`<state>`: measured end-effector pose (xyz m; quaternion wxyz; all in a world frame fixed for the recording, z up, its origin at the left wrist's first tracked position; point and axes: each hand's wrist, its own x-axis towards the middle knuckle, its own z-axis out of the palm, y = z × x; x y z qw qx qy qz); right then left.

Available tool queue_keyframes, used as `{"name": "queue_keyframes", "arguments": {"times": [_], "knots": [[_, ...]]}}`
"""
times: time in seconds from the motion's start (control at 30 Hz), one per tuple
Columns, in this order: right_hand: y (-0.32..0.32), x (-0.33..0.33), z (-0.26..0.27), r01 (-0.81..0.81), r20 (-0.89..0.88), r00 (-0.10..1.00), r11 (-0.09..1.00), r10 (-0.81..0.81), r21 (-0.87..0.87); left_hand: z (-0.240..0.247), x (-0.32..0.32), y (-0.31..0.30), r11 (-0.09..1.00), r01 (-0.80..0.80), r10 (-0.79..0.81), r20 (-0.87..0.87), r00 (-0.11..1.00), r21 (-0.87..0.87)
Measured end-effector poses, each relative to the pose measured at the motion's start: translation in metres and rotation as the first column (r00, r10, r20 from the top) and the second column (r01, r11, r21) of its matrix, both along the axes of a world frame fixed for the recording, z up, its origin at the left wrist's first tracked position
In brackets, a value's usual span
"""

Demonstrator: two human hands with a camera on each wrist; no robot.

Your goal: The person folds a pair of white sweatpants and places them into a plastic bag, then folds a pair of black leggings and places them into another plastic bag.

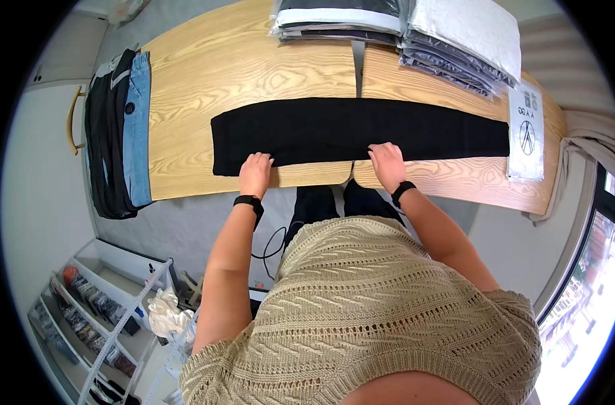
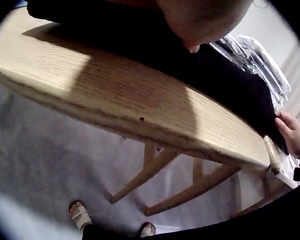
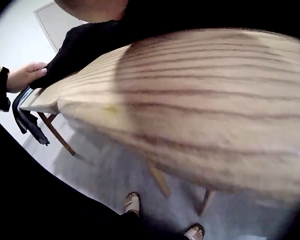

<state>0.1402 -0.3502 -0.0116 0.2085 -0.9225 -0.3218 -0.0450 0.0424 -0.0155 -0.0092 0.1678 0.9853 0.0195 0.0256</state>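
A long black folded garment (image 1: 321, 131) lies flat across the wooden table, its narrower end at the right. My left hand (image 1: 255, 174) is at its near edge toward the left end, fingertips on the cloth. Further right, my right hand (image 1: 387, 166) touches the same edge, thumb and fingers at the fabric. In the left wrist view, the right hand (image 2: 293, 136) pinches the edge of the black cloth (image 2: 230, 90). The right wrist view shows the left hand (image 3: 27, 76) with fingertips on the cloth (image 3: 85, 45).
Bagged garments (image 1: 456, 40) are stacked at the table's back right, another bagged pile (image 1: 338, 19) beside them. A printed white package (image 1: 526, 135) lies by the garment's right end. Jeans (image 1: 137, 128) and dark clothes (image 1: 105, 142) drape over the left edge. Shelves (image 1: 95, 317) stand lower left.
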Motion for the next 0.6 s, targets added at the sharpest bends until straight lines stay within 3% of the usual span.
{"name": "queue_keyframes", "arguments": {"times": [0.3, 0.4, 0.5, 0.53, 0.6], "knots": [[0.030, 0.017, -0.007, 0.159, -0.072, 0.979, 0.935, -0.191, -0.315, -0.007, 0.012, -0.015, 0.962, -0.067, 0.078, -0.031, 0.997, 0.266], [0.038, 0.009, -0.002, 0.270, -0.015, 0.960, 0.935, -0.281, -0.228, -0.007, 0.012, -0.016, 0.960, -0.067, 0.077, -0.025, 0.997, 0.273], [0.051, -0.002, 0.006, 0.081, -0.061, 0.995, 0.995, -0.084, -0.052, -0.004, 0.013, -0.017, 0.961, -0.071, 0.084, -0.038, 0.996, 0.267], [0.056, -0.007, 0.006, 0.025, 0.010, 1.000, 1.000, -0.025, 0.001, -0.004, 0.013, -0.017, 0.961, -0.071, 0.084, -0.037, 0.996, 0.268], [0.068, -0.006, 0.001, 0.026, 0.010, 1.000, 0.998, -0.025, -0.054, -0.005, 0.012, -0.015, 0.962, -0.055, 0.064, -0.025, 0.998, 0.268]]}}
